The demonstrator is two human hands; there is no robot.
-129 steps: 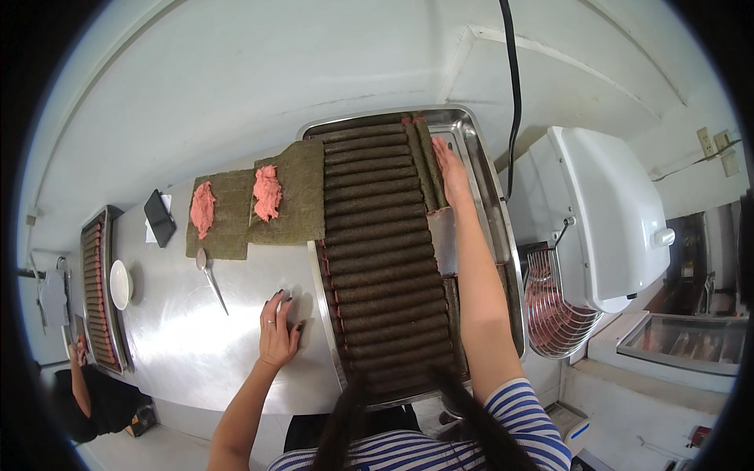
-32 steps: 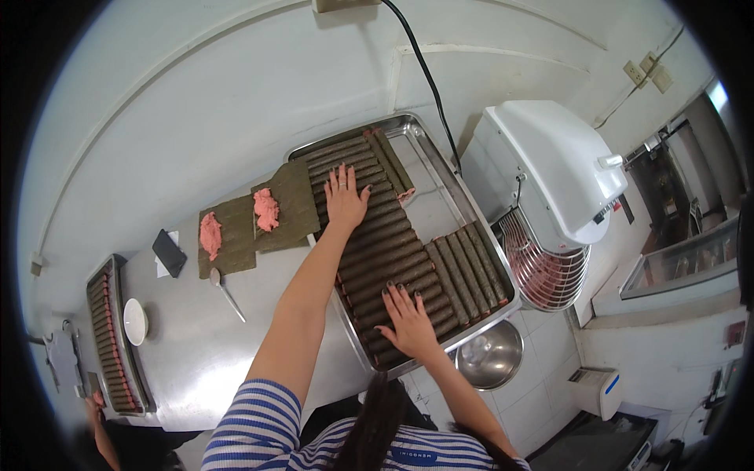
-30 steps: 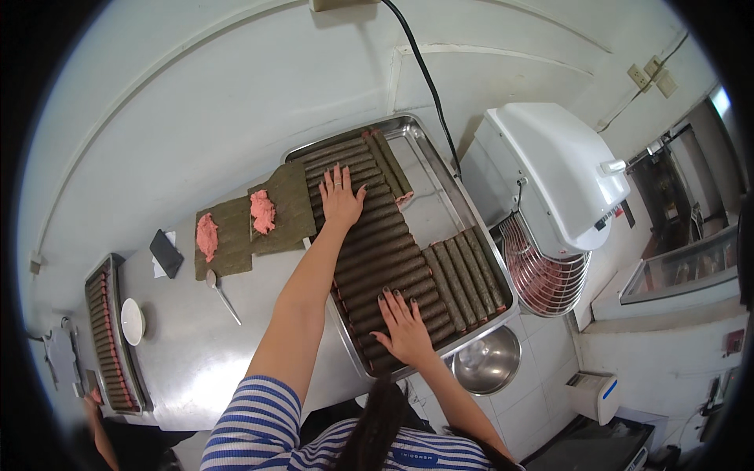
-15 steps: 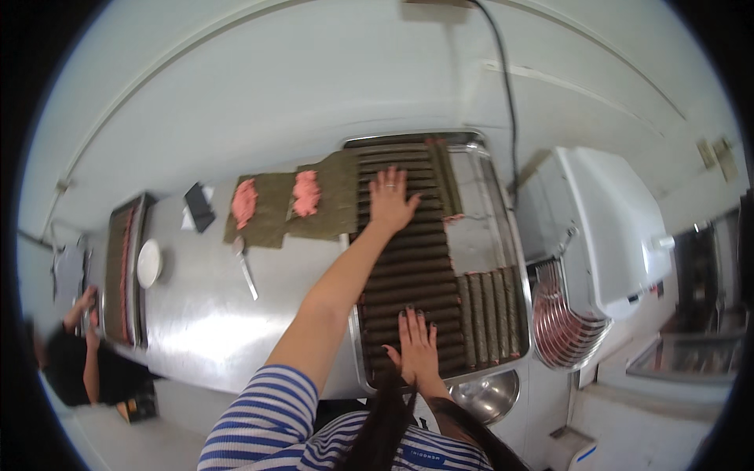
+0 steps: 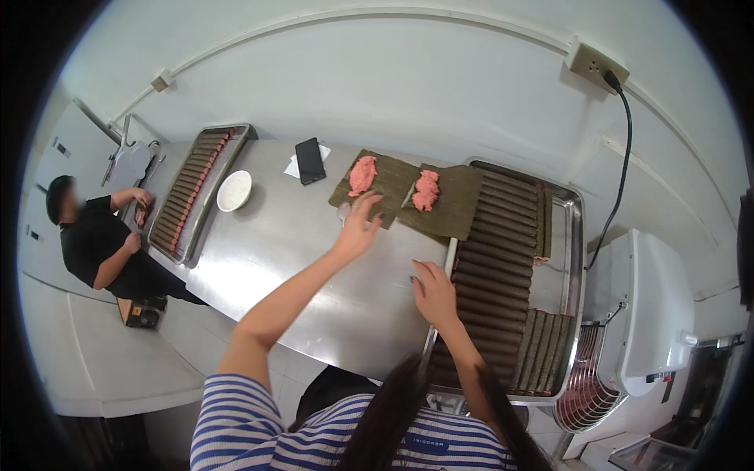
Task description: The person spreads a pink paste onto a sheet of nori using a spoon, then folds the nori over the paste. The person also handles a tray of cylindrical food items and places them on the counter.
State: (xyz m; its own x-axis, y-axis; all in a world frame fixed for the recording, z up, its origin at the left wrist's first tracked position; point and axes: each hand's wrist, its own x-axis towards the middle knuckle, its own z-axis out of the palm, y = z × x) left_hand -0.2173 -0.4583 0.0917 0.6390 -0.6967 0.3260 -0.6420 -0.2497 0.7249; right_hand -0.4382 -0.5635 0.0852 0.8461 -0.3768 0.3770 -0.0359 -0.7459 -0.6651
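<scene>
My left hand (image 5: 360, 229) is at the lower edge of the left dark green seaweed sheet (image 5: 383, 196), fingers stretched and apart. Beside its fingers the bowl of a spoon (image 5: 343, 210) shows; the handle is hidden. A mound of pink minced filling (image 5: 363, 176) sits on that sheet, and another pink mound (image 5: 426, 191) on the overlapping right sheet (image 5: 462, 196). Over the metal table, just left of the big tray, my right hand (image 5: 436, 297) is open with nothing in it. That metal tray (image 5: 579, 259) holds rows of dark seaweed rolls (image 5: 491, 271).
On the steel table (image 5: 275, 267) stand a white bowl (image 5: 234, 191), a black phone (image 5: 310, 161) on white paper, and a second tray (image 5: 198, 228) of rolls. A person in black (image 5: 98, 243) works at far left. Right of the big tray is a white machine (image 5: 656, 314) with a wire guard.
Both hands have lifted off the rolls in the big tray and moved left, the left one to the seaweed sheets. My view has swung left, showing more of the other person.
</scene>
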